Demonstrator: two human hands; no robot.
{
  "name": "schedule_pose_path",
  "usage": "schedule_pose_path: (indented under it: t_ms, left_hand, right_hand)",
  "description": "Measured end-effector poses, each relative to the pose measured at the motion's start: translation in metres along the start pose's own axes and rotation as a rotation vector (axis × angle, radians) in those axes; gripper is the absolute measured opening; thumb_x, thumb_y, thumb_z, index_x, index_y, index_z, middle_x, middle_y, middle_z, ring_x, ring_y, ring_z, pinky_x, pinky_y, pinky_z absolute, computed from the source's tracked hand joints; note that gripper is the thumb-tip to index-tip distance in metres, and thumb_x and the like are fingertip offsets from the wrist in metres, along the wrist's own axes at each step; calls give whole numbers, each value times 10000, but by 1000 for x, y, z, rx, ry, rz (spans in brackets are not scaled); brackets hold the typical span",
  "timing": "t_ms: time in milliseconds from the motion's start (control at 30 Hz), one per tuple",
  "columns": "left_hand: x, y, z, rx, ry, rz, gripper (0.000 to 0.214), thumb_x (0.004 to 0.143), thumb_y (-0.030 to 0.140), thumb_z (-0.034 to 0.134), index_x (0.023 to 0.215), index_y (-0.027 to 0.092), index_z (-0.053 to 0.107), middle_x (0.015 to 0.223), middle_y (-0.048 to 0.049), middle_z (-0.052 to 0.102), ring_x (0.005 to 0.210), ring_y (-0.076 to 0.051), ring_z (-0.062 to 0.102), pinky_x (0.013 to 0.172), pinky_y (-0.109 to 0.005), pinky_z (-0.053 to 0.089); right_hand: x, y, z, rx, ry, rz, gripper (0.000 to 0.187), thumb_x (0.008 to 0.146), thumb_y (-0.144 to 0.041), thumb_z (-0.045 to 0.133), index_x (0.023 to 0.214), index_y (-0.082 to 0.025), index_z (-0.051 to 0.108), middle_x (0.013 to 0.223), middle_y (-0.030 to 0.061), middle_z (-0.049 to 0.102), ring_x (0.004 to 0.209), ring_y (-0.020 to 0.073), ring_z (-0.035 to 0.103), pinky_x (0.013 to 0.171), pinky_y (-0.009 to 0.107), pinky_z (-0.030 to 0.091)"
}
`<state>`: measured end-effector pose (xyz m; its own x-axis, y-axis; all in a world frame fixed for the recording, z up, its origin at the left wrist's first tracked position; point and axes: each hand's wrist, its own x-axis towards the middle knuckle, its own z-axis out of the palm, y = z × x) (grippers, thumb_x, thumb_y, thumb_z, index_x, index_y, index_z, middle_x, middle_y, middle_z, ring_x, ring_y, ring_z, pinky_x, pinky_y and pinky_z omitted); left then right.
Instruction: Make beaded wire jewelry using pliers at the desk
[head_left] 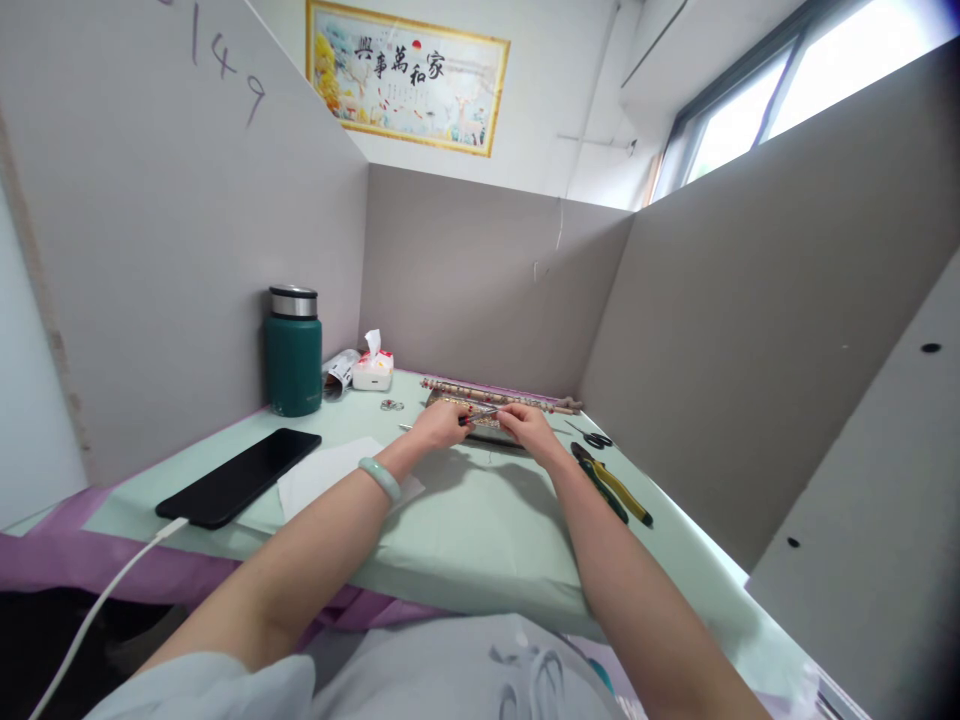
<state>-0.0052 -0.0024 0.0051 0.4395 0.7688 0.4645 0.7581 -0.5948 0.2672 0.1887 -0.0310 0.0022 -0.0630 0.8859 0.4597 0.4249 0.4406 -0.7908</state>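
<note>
My left hand (444, 425) is closed around a slim metal tool (480, 414) with dark and red at its handle end; its exact kind is too small to tell. The tool points right, toward my right hand (525, 425), whose thumb and fingers pinch together at its tip. What the right fingers pinch, if anything, is too small to make out. Both hands are over a dark-rimmed tray (491, 437) with small gold-coloured pieces, partly hidden by the fingers. Behind it lies a long wooden rod (551, 403) carrying small reddish pieces.
Pliers (611, 485) with green and yellow handles and black scissors (596, 438) lie at the right. Leftward are a black phone (244, 475) on a white cable, paper (322, 475), a green flask (293, 360) and a tissue pack (373, 370). Grey panels (487, 270) enclose the table.
</note>
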Motion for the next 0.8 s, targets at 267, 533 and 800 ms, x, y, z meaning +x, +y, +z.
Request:
schedule_pose_path:
  t_ms: [267,533,800]
  left_hand:
    - [0,1,0,-19,-14,-21,256,787,363,547,934,244,720,799,-37,705,763,-177,617,658,-224,423]
    - [0,2,-1,-31,-19,-14,239,793,356,549,917,237,716,790,-39,700,734,-173,610,650,-231,420]
    - [-2,3,-2,2,-15,-21,258,797,368,528,914,240,719,798,-42,703,759,-183,614,644,-238,422]
  right_hand:
    - [-1,-4,4,-48,72,-15,188,691,-342,553,693,-168,623,591,-20,551,536,111,409,536,241,302]
    - [2,1,7,-76,90,-30,198,684,-356,563,730,-176,630,625,-17,570,584,125,444,587,246,334]
    - [1,2,7,-102,80,2,208,688,-374,560,719,-177,620,617,-22,555,563,113,415,562,237,315]
